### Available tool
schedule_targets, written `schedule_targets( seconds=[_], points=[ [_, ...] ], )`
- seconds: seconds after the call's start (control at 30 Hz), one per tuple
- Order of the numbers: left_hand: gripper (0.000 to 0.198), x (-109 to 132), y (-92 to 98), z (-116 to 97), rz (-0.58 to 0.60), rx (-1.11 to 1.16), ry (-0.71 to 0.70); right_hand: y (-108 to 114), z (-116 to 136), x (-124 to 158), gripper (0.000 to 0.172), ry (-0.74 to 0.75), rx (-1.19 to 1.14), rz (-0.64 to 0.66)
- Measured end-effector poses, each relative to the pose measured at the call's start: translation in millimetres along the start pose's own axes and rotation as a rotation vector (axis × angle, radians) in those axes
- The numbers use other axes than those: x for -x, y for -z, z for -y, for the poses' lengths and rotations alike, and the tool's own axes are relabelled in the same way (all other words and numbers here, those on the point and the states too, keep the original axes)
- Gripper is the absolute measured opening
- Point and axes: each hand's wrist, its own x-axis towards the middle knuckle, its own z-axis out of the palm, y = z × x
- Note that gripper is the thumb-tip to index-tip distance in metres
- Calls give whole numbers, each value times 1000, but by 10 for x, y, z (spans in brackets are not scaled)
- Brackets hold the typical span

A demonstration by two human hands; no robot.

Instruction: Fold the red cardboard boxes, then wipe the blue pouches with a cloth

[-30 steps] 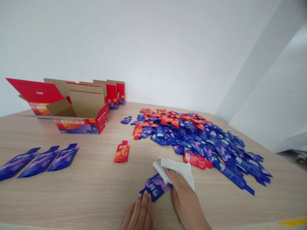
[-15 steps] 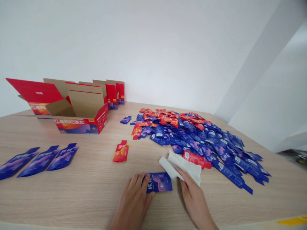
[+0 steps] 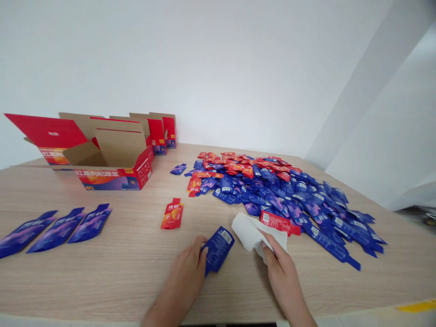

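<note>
My left hand (image 3: pixel 186 278) grips a blue pouch (image 3: pixel 218 249) by its near end; the pouch lies back side up on the wooden table (image 3: pixel 119 268), its label and barcode showing. To its right, my right hand (image 3: pixel 279 268) is closed on a crumpled white cloth (image 3: pixel 252 231) that rests on the table just right of the pouch. A single red-orange pouch (image 3: pixel 172 215) lies alone a little farther out, to the left of the cloth.
A big heap of blue and red pouches (image 3: pixel 279 195) covers the right half of the table. Three blue pouches (image 3: pixel 57 229) lie in a row at the left. An open red carton (image 3: pixel 109 159) stands at the back left, with more cartons (image 3: pixel 163 131) behind it.
The blue pouch has been turned over from front side up to back side up under my left hand. My right hand with the cloth moved off the pouch to the right.
</note>
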Motion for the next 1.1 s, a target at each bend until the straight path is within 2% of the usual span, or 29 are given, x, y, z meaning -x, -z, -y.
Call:
schedule_targets(
  seconds=[0.1,0.2,0.27,0.33,0.4,0.5,0.63,0.8,0.93,1.1],
  points=[
    [39,137,-71,64,-141,-156,-32,-46,153,25,53,-23,-19,12],
    [40,382,-212,165,-293,-370,-204,-151,385,96,49,7,23,38],
    [42,535,-318,237,-337,-488,-347,-261,535,158,45,87,70,110],
    [42,630,-397,293,-376,-590,-433,-383,633,214,44,220,87,217],
    [41,651,-424,320,-360,-638,-449,-477,667,245,44,321,74,303],
    [47,582,-364,319,-274,-607,-378,-496,642,224,41,268,76,333],
    [60,465,-230,305,-213,-492,-320,-333,607,137,39,108,109,230],
    [66,452,-218,280,-181,-366,-310,-200,690,139,38,79,163,127],
    [66,490,-315,223,-231,-368,-350,-242,745,160,37,199,237,101],
    [43,512,-402,217,-272,-477,-491,-400,628,190,41,465,312,222]
  ],
)
